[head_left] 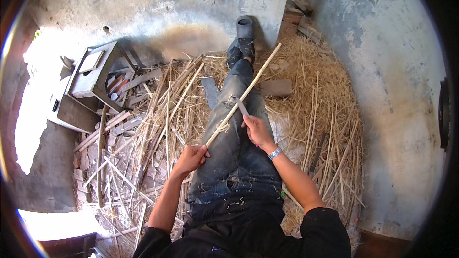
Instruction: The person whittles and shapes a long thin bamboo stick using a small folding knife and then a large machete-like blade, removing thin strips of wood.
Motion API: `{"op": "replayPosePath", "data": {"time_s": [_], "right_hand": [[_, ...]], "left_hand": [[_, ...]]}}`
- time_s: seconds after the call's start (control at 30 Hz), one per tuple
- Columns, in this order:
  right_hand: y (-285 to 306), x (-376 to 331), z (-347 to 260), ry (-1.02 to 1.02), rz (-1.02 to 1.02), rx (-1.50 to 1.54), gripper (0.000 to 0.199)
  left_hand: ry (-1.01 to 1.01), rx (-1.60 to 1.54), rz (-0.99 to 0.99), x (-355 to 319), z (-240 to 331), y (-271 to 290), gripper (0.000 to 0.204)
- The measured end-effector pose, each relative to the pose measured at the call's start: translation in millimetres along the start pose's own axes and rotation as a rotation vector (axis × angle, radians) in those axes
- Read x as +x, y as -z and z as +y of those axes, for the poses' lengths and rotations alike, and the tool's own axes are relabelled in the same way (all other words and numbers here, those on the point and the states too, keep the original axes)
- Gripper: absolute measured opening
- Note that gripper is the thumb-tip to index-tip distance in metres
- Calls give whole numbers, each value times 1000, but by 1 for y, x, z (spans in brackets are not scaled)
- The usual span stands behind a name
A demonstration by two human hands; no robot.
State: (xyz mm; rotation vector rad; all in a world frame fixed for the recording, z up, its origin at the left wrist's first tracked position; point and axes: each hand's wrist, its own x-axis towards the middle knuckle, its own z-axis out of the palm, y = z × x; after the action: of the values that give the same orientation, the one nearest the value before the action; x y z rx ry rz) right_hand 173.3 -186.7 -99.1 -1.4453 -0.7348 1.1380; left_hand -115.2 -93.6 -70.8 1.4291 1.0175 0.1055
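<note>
A long pale bamboo strip lies slantwise across my outstretched legs, its far end up to the right near my feet. My left hand is closed around its near end, over my thigh. In my right hand is a knife, closed in the fingers; the blade points away from me and meets the strip around its middle. A curled shaving clings to the strip between the two hands. The knife's handle is hidden in my grip.
Loose shavings heap up on the right, with long strips among them. More strips and wood scraps lie left of my legs. A wooden stool rests tipped at the far left. A flat board piece lies beside my shin. Concrete walls stand close around.
</note>
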Motion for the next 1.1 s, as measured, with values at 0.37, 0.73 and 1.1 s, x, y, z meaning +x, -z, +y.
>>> {"op": "replayPosePath", "data": {"time_s": [0.37,0.73,1.1], "right_hand": [[-34,-18,-41,465,72,-631,47],[-32,-9,-37,612,-73,-698,27],[-27,27,-68,545,73,-839,13]], "left_hand": [[-244,336,219,-36,15,-17,27],[-260,90,101,-35,0,-10,29],[-305,358,379,-10,18,-4,23]]}}
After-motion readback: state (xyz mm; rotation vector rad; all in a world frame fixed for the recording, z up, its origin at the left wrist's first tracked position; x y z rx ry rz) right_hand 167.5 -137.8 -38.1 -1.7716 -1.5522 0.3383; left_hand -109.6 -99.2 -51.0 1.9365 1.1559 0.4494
